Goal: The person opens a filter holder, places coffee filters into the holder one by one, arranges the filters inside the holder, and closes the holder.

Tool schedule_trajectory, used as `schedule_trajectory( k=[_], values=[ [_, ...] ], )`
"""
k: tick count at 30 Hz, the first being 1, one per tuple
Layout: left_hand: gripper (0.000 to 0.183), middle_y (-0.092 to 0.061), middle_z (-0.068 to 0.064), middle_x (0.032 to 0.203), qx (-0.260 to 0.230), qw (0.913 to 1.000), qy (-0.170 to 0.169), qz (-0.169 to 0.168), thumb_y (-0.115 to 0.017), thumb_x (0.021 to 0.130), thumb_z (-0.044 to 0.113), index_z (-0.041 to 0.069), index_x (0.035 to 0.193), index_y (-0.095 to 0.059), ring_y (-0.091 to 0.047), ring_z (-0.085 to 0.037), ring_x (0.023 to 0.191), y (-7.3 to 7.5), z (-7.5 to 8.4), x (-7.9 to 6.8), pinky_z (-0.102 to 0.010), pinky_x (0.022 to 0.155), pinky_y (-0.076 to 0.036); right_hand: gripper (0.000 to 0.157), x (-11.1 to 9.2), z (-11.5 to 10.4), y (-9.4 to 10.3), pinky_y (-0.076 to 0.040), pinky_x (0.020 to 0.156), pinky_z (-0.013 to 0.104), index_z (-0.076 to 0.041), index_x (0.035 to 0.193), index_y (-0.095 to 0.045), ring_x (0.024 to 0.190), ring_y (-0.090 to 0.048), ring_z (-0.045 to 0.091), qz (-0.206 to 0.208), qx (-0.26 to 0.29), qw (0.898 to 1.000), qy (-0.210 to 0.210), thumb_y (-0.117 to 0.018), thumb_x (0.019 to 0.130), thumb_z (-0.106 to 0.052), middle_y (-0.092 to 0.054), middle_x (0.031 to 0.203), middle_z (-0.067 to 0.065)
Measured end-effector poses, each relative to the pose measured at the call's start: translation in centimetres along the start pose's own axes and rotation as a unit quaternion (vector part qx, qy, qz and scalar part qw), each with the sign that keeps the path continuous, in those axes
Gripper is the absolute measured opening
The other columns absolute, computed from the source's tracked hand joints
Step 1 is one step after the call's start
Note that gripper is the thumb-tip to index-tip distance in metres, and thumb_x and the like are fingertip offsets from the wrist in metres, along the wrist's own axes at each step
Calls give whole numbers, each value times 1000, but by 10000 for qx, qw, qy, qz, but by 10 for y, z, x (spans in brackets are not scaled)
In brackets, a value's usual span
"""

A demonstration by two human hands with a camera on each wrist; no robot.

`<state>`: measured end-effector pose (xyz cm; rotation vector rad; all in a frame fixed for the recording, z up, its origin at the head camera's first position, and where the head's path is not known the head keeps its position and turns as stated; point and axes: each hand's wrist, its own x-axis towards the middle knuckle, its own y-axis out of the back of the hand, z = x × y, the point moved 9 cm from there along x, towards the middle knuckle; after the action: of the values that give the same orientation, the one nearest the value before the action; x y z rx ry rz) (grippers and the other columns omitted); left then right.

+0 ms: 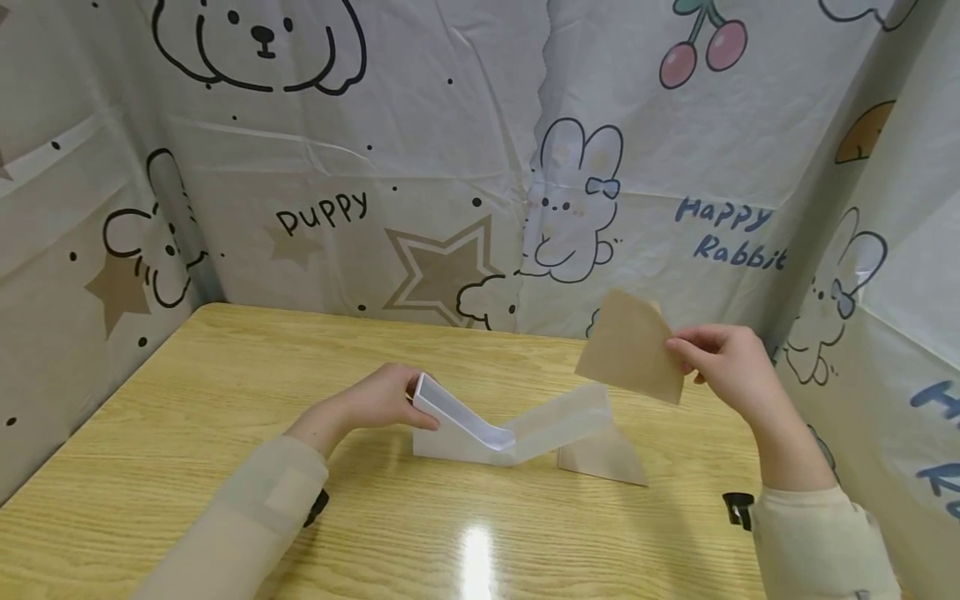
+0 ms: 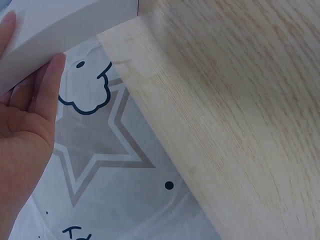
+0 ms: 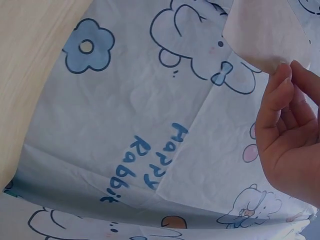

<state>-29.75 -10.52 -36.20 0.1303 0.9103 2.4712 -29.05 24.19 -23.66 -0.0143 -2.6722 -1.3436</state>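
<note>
A white holder with a scooped, sloping top stands on the table, its translucent lid swung out to the right. My left hand grips the holder's tall left end, thumb on the near side and fingers behind. The left wrist view shows the fingers against the holder's white wall. Raised above the table at right, my right hand pinches a brown coffee filter paper by its edge. Another brown paper piece is at the lid's right end, partly covered by it.
The wood-grain table carries a bright reflection near its front. A printed cloth hangs behind the table and along both sides. Black straps or clips show by both forearms.
</note>
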Motion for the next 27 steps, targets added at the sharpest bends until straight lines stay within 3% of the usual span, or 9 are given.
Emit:
schedule_trajectory(
  k=[13, 20, 27],
  values=[
    [30, -69, -5, 97, -3, 10000, 22, 7, -78, 75, 16, 6, 100, -65, -63, -14, 86, -2, 1, 2, -30, 75, -53, 33, 3, -27, -5, -49, 61, 24, 1, 109, -64, 76, -58, 20, -11, 114, 9998, 142, -57, 94, -27, -65, 91, 16],
    [30, -69, -5, 97, -9, 10000, -7, -17, -78, 75, 17, 6, 100, -65, -63, -14, 86, -3, 2, 3, -30, 75, -53, 28, 5, -42, -15, -49, 57, 25, 2, 105, -66, 68, -57, 11, -36, 242, 9986, 460, -60, 92, -22, -67, 85, 14],
    [30, -69, -5, 97, -12, 10000, -10, -7, -78, 75, 16, 5, 99, -64, -63, -14, 86, -3, 3, 3, -30, 75, -52, 21, 6, -54, -25, -48, 55, 26, 3, 99, -68, 64, -56, 12, -51, 310, 9970, 701, -62, 90, -15, -66, 76, 11]
  ],
)
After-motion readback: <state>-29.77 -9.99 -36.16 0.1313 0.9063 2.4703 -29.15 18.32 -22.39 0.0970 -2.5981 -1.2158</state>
